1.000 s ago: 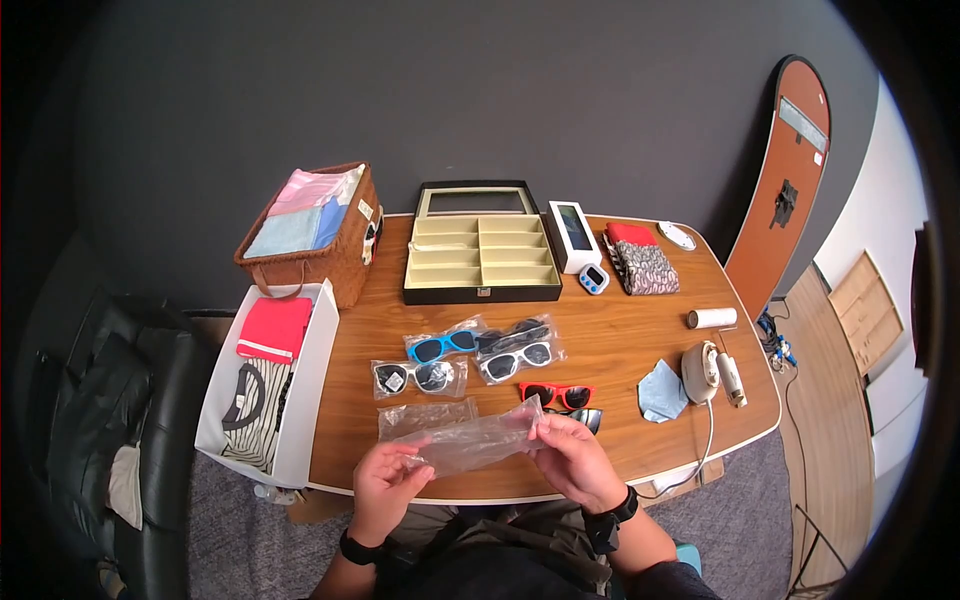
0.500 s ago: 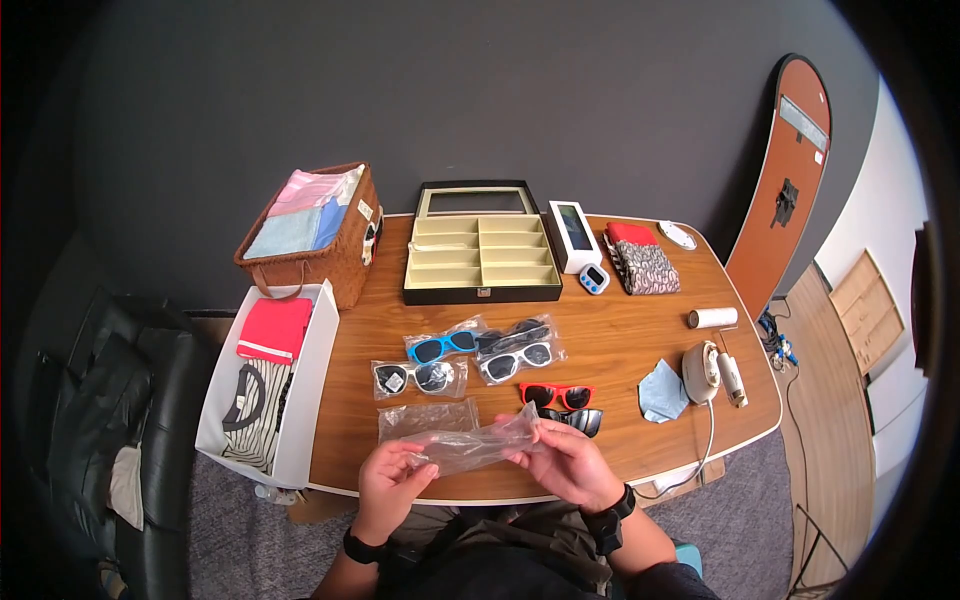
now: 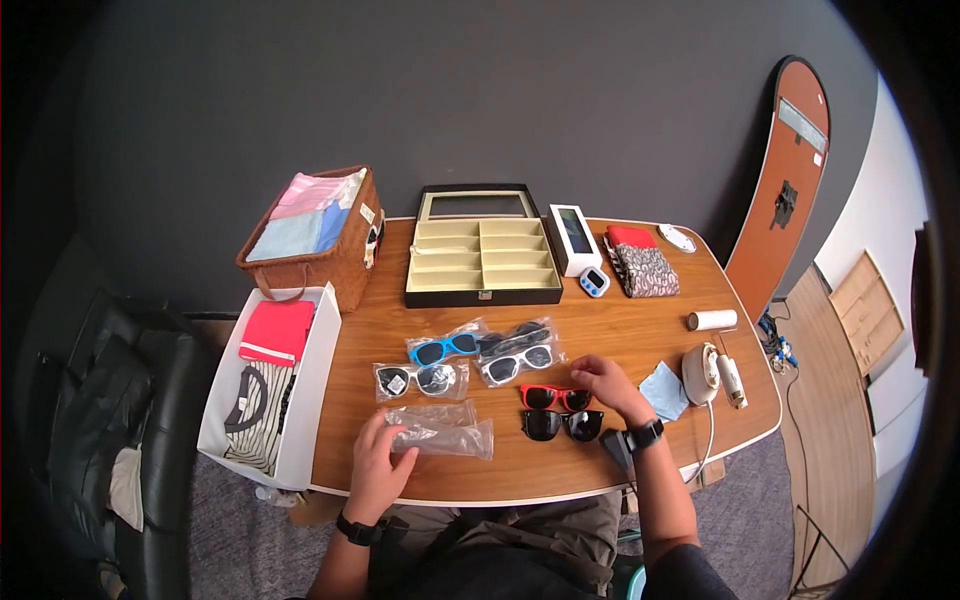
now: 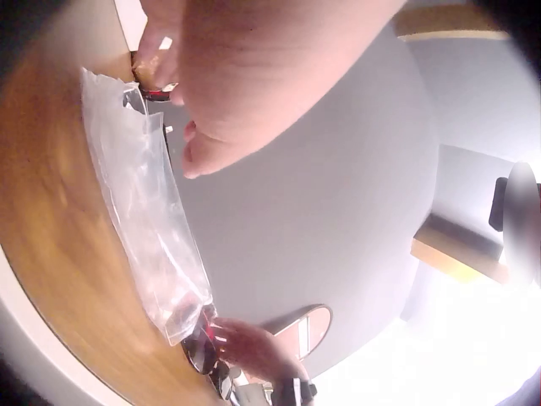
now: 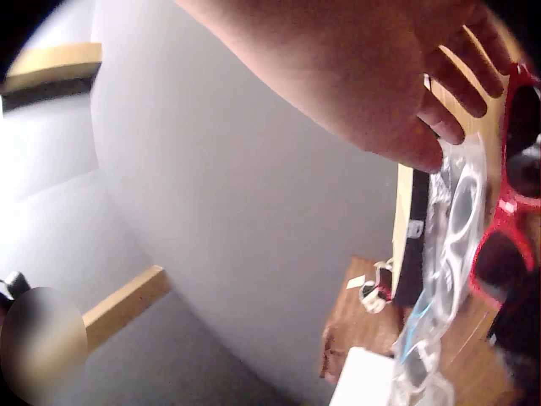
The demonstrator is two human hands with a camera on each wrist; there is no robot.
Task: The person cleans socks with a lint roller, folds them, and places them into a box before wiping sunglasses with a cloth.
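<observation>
My left hand (image 3: 378, 465) is at the left end of a clear plastic bag (image 3: 455, 440), its thumb apart from the fingers. The bag lies on the table and overlaps another clear bag (image 3: 455, 410); it also shows in the left wrist view (image 4: 152, 211). My right hand (image 3: 612, 388) hovers beside the red sunglasses (image 3: 570, 388), fingers loosely spread with nothing between them. In the right wrist view the red sunglasses (image 5: 510, 203) sit just beyond the fingertips. Nearer the table edge lie black sunglasses (image 3: 563, 425).
Bagged sunglasses lie mid-table: blue (image 3: 443, 347), white (image 3: 515, 362), white-framed (image 3: 415, 378) and a dark pair (image 3: 525, 333). Behind them stands an open compartment case (image 3: 483, 296). A clothes box (image 3: 315, 400) and wicker basket (image 3: 345, 280) stand left; a blue cloth (image 3: 662, 392) and corded device (image 3: 700, 372) right.
The plastic bag, stretched between both hands earlier, now lies on the table. My right hand has let go and moved right and away from me, beside the red sunglasses. The black sunglasses are fully visible.
</observation>
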